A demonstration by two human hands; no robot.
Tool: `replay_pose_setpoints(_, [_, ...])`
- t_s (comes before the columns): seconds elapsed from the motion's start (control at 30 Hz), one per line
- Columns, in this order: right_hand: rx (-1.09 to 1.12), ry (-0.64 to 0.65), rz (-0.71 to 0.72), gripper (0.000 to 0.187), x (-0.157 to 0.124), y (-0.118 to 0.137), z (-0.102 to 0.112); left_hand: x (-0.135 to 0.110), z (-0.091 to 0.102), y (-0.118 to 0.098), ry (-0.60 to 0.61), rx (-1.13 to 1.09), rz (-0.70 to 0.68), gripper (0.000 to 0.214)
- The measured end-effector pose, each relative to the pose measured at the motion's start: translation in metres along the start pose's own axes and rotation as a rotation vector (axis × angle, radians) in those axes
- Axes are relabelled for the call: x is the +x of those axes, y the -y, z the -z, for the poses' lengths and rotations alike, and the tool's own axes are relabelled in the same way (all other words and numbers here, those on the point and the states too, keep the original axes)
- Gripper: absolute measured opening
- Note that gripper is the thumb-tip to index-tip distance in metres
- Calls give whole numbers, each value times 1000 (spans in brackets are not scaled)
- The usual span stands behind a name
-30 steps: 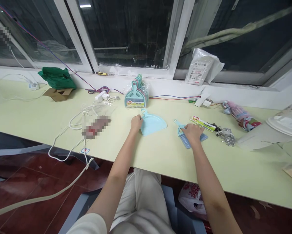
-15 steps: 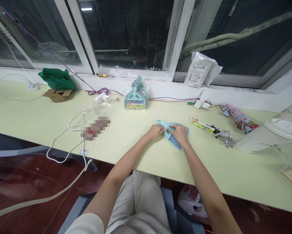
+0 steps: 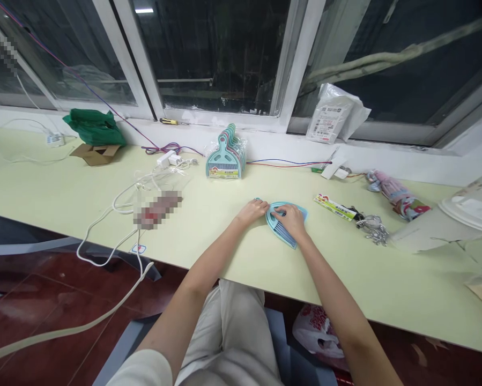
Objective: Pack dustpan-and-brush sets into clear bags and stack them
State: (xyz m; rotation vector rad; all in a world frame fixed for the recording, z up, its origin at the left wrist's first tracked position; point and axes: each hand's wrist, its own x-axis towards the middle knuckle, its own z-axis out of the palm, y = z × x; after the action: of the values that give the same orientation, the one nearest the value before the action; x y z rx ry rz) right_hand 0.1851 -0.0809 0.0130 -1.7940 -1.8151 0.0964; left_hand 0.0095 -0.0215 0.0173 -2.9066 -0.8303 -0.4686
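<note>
A light-blue mini dustpan (image 3: 304, 211) and its small matching brush (image 3: 286, 236) lie together on the table in front of me, the bristles fanned toward my side. My left hand (image 3: 251, 212) is closed around the handle end, covering most of it. Over the head of the set, my right hand (image 3: 294, 221) grips with thumb and fingers bent. Their palms hide how the two pieces fit together. To the right lies a yellow-green printed label card (image 3: 334, 207), apart from both hands.
Wrapped dustpan sets (image 3: 223, 155) stand in a row by the wall. White cables (image 3: 118, 206) and a blurred item lie left, near a cardboard box (image 3: 96, 154) and green bag (image 3: 94, 127). Rightward are keychains (image 3: 372, 228), a folded umbrella (image 3: 399, 195) and a white lidded container (image 3: 434, 225).
My left hand has slid over the handle's end, which showed before. The dustpan and brush have shifted slightly left, with my right hand still on them.
</note>
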Motion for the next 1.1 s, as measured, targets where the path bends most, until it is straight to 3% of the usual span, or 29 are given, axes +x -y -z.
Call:
replay_pose_setpoints(0.1, [-56,19,6,17,0,3,-1,-1,-2,0,55,-51,37,33])
replay_pose_setpoints(0.17, [-51,15,-29,16,0,5,-1,-3,-2,-1,20,-135,72,32])
replay_pose_setpoints(0.27, [62,-24,-146,17,3,6,-2,-2,-3,-8,-230,-353,226,30])
replay_pose_setpoints(0.33, [166,-123,-224,20,6,6,-1,1,-3,-15,-435,-608,430,40])
replay_pose_setpoints(0.37, [216,-193,-244,22,7,6,0,3,-3,-19,-480,-788,539,46])
replay_pose_setpoints(0.4, [263,-262,-251,26,9,6,1,6,-4,-23,-462,-996,622,50])
replay_pose_setpoints(0.47, [358,-325,-219,33,13,5,4,12,-5,-27,-270,-1407,674,49])
replay_pose_setpoints(0.53, [426,-307,-174,38,16,-1,9,16,-6,-27,-79,-1657,648,42])
replay_pose_setpoints(0.57, [417,-306,-171,39,16,-8,13,17,-7,-26,-44,-1713,653,36])
replay_pose_setpoints(0.63, [271,-369,-235,42,14,-29,20,17,-7,-20,-79,-1741,736,25])
replay_pose_setpoints(0.7, [-15,-455,-383,48,10,-58,27,14,-5,-11,-161,-1711,849,20])
replay_pose_setpoints(0.8, [-245,-269,-553,55,2,-96,30,7,0,2,-280,-1626,969,24])
replay_pose_setpoints(0.9, [-192,-106,-454,46,3,-108,23,1,6,12,-384,-1586,1029,31])
replay_pose_setpoints(1.03, [22,-53,-146,34,10,-91,5,-4,9,22,-541,-1617,1032,43])
replay_pose_setpoints(1.1, [36,-60,-96,34,11,-80,-2,-6,9,25,-585,-1640,1045,47])
